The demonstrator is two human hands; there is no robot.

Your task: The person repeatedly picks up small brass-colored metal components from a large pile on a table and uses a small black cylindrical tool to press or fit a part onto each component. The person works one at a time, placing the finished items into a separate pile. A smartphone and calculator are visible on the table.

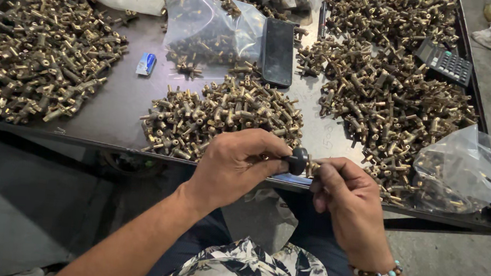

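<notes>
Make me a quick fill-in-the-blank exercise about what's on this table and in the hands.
1. The left hand pinches a small ____ knob.
2. The dark phone lies face ____ on the table.
3. The calculator sits near the table's far ____ corner.
4. The right hand has a beaded ____ at its wrist.

Missing words: black; up; right; bracelet

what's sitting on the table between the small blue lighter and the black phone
In the head view, a clear plastic bag partly filled with brass fittings lies between the blue lighter and the black phone, on the dark table.
</notes>
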